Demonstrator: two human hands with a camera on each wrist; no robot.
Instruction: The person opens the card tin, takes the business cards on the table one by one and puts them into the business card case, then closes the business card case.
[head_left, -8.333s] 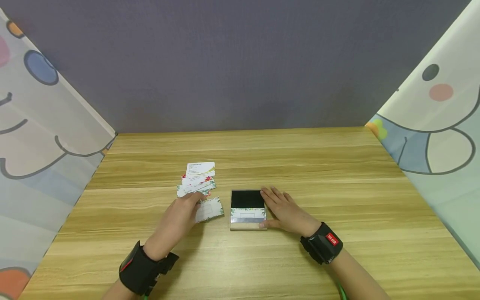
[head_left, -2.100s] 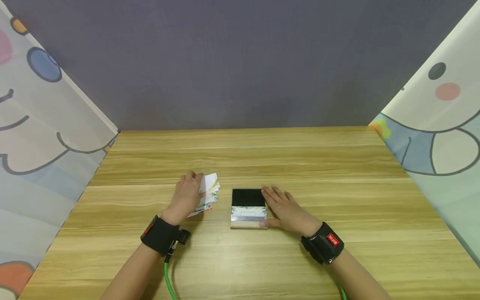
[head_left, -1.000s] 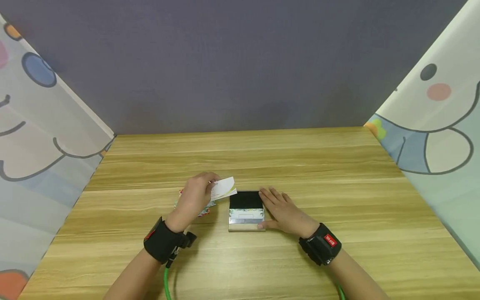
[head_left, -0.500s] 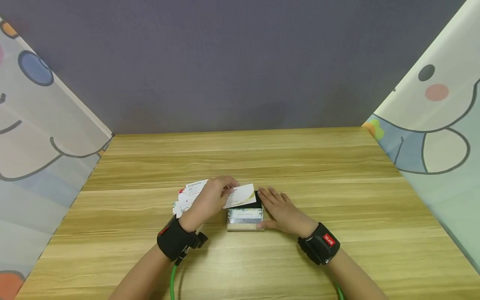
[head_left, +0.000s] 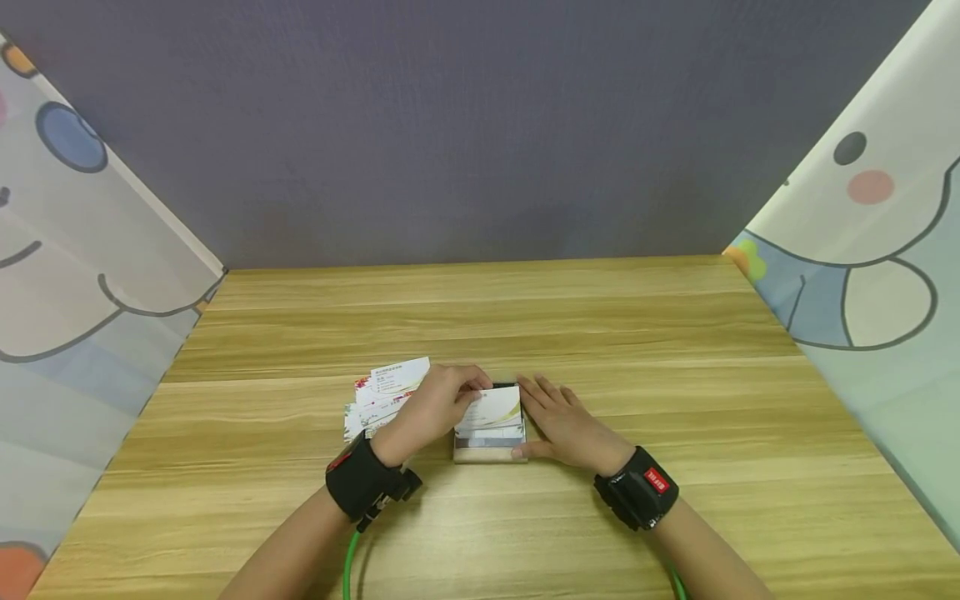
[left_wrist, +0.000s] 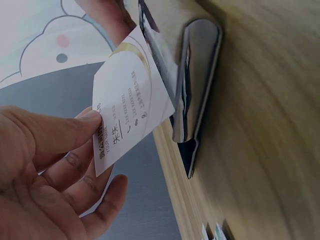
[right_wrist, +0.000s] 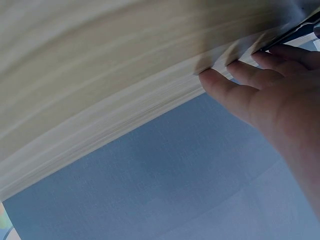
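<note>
A white business card (head_left: 497, 406) with a gold curve is pinched between the thumb and fingers of my left hand (head_left: 438, 407). It is held over the metal card case (head_left: 483, 455), covering most of the dark inner side. In the left wrist view the card (left_wrist: 127, 95) tilts with one end at the mouth of the case (left_wrist: 202, 65). My right hand (head_left: 570, 429) rests at the right side of the case, fingers straight, thumb at its near corner. The right wrist view shows those fingertips (right_wrist: 212, 80) on the table, the case mostly out of frame.
Several printed cards (head_left: 390, 387) lie fanned out left of the case, partly behind the left wrist. A grey panel (head_left: 480, 133) stands along the far edge of the wooden table (head_left: 600, 317). Cartoon-print walls (head_left: 892, 250) flank both sides. Green cables (head_left: 348, 567) run from the wristbands.
My left hand picked up a white card from the fanned cards and carried it right, over the card case, levelling it. The right hand has stayed beside the case.
</note>
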